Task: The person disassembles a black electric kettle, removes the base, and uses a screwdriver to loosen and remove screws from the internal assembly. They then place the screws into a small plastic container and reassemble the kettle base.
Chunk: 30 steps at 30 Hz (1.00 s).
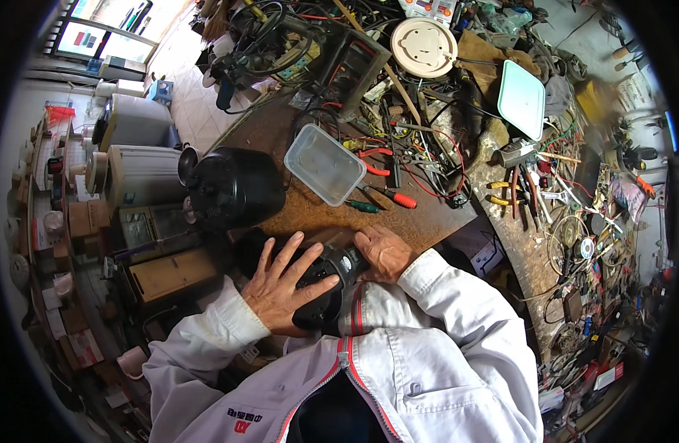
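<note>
Close to my body, at the bench's front edge, is a rounded black plastic appliance part [345, 267] with a small pale label. My right hand [387, 253] curls its fingers against the part's right side. My left hand [286, 284] rests on the left of it, fingers spread wide and thumb lying across the black surface. The part's underside and lower end are hidden by my hands and jacket. Just beyond my left hand stands a large black pot-like container [236, 188] with a lidded, spout-like end.
A clear plastic tub [325, 164] sits ahead on the brown bench [302, 218]. Screwdrivers [403, 200] and red-handled pliers [375, 162] lie right of it. Tangled wires, tools and a pale green lid [521, 100] crowd the far right. Boxes and shelves [88, 221] line the left.
</note>
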Each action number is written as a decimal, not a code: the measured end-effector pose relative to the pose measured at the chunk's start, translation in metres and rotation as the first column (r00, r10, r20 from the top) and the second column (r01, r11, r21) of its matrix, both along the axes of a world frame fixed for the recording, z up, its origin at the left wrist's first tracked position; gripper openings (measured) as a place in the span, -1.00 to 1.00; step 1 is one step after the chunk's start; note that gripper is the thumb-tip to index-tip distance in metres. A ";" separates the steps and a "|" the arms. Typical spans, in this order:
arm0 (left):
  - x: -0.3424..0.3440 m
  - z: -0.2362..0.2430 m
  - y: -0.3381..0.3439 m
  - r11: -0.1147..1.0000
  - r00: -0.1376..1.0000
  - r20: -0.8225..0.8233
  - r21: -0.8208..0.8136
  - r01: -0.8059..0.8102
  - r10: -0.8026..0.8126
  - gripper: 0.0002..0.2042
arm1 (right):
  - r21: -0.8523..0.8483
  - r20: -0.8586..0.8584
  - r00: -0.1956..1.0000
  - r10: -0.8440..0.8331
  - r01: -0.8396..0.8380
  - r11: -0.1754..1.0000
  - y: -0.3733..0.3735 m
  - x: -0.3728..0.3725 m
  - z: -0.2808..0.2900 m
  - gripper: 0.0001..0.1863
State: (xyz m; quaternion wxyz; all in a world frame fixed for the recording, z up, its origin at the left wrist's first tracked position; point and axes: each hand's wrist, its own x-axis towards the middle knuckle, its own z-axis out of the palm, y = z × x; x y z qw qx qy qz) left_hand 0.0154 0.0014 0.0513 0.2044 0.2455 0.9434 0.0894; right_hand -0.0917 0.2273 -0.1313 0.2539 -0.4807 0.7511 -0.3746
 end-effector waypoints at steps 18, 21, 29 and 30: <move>0.015 -0.021 0.004 0.990 0.961 -0.254 0.114 -0.084 0.111 -0.13 | -0.135 -0.112 0.993 -0.032 0.016 0.991 -0.002 0.000 -0.013 -0.34; 0.014 -0.018 0.006 0.988 0.967 -0.218 0.101 -0.114 0.134 -0.14 | -0.131 -0.086 0.996 -0.023 0.012 0.991 -0.002 -0.002 -0.010 -0.33; 0.010 0.008 0.025 0.907 0.906 -0.066 0.086 -0.413 0.419 0.01 | -0.118 -0.019 0.999 -0.043 0.040 0.992 -0.006 0.007 -0.019 -0.30; 0.016 0.007 0.032 0.883 0.881 -0.071 0.083 -0.462 0.467 0.00 | -0.114 -0.019 0.999 -0.042 0.040 0.993 -0.006 0.008 -0.018 -0.31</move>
